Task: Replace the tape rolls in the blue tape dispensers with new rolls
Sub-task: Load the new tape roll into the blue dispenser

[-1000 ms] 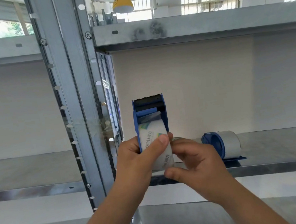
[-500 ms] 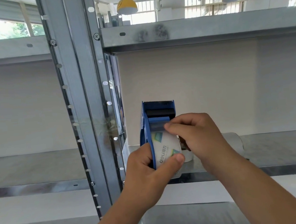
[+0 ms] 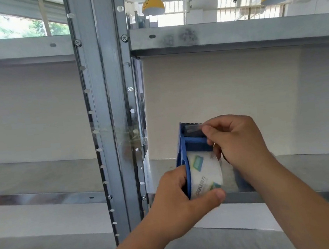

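Observation:
I hold a blue tape dispenser (image 3: 183,142) upright in front of the metal shelf, its serrated cutter at the top. A clear tape roll (image 3: 204,177) with green and blue printed logos sits in it. My left hand (image 3: 180,201) grips the dispenser and roll from below, thumb across the roll's lower face. My right hand (image 3: 236,139) is at the dispenser's head, fingertips pinching the tape's end against the cutter. The second dispenser seen earlier on the shelf is hidden behind my right hand.
A grey metal rack upright (image 3: 108,118) stands just left of the dispenser. The shelf (image 3: 306,172) lies behind my hands, with another shelf beam (image 3: 231,34) overhead. A lower shelf surface (image 3: 223,244) runs under my forearms. Yellow lamps (image 3: 152,6) hang behind.
My right hand rose from the roll's side to the cutter head, drawing the tape's end up. The dispenser shifted right and turned slightly. The second dispenser went out of sight.

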### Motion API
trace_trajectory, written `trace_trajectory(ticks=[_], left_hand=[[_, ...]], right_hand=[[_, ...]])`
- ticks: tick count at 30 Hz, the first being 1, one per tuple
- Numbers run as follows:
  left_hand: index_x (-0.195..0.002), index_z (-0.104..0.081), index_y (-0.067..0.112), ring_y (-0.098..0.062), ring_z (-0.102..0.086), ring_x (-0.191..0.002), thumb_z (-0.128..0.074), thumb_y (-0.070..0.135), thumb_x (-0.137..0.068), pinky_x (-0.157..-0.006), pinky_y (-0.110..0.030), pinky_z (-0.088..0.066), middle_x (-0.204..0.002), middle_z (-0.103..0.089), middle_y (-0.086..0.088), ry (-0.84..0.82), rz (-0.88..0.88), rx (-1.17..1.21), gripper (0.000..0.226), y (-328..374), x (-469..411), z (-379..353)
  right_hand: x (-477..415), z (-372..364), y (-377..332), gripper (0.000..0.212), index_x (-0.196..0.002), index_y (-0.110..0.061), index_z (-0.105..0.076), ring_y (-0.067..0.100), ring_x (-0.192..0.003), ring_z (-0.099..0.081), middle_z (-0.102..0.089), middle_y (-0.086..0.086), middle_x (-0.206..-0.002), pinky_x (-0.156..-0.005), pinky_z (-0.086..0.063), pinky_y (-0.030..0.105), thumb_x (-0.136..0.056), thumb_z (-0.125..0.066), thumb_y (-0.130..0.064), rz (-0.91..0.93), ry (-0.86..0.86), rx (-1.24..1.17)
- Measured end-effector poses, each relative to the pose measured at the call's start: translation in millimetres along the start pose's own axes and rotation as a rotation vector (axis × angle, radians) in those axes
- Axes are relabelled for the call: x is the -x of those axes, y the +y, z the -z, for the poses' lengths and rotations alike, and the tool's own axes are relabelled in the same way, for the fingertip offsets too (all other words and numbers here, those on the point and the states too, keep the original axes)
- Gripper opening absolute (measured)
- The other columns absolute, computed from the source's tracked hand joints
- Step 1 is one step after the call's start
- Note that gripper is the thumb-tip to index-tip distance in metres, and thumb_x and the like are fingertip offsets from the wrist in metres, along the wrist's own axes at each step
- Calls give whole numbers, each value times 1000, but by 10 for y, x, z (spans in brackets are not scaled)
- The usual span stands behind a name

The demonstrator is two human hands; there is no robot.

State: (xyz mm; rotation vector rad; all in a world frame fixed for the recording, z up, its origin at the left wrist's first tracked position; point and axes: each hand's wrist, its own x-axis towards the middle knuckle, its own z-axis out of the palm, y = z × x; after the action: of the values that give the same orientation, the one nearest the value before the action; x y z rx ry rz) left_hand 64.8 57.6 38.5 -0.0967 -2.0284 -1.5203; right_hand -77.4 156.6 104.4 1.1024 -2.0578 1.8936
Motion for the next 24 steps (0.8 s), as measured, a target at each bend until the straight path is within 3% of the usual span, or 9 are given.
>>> trace_trajectory(ticks=[2,4,9,13,16,22,24], left_hand=[[-102,-77,43,-6,-77,-85,-86,24,-81,-73,-23,-61,-97,-81,11,-32,42,48,30,23,35,-81],[-105,-78,35,-7,-77,-88,-87,18,-79,-75,-23,-60,-98,-82,8,-33,78,122,33,11,52,-182],[-102,-77,37,-14,-79,-90,-90,25,-68,-76,-28,-62,-99,-83,3,9,139,224,38,-15,31,-289],[-97,-77,45,-11,-79,-90,-90,27,-65,-75,-25,-62,-97,-83,8,28,126,249,39,33,-25,-299],[-99,-79,40,-15,-79,-94,-89,29,-66,-79,-30,-63,-100,-82,4,24,120,279,37,79,-69,-297],[-103,-79,31,-13,-79,-92,-88,28,-66,-74,-24,-61,-99,-82,4,-22,122,294,38,131,-117,-239],[-100,-79,39,-9,-78,-91,-88,29,-65,-73,-22,-61,-101,-82,7,-29,109,288,37,162,-122,-209]], right_hand=[[-55,-4,-8,21,-81,-28,-79,5,-38,-54,-72,-8,-63,-45,-46,18,-96,-71,-16,34,12,70],[-108,-20,11,18,-83,-28,-78,1,-41,-56,-74,-9,-68,-47,-48,21,-97,-71,-20,58,31,131],[-276,-73,50,24,-74,-23,-75,-1,-45,-61,-73,-7,-63,-55,-47,23,-96,-68,-22,90,65,283],[-438,-107,62,28,-71,-16,-73,13,-60,-67,-74,-3,-70,-61,-58,37,-96,-63,-20,66,49,399],[-574,-136,98,28,-72,-12,-73,25,-69,-72,-75,0,-72,-71,-63,49,-96,-60,-20,27,48,441],[-945,-180,214,22,-76,-10,-75,27,-77,-75,-78,8,-79,-77,-64,47,-90,-64,-22,-75,82,417],[-1080,-169,264,20,-81,-2,-76,27,-73,-73,-78,14,-81,-72,-64,45,-87,-66,-19,-128,88,383]])
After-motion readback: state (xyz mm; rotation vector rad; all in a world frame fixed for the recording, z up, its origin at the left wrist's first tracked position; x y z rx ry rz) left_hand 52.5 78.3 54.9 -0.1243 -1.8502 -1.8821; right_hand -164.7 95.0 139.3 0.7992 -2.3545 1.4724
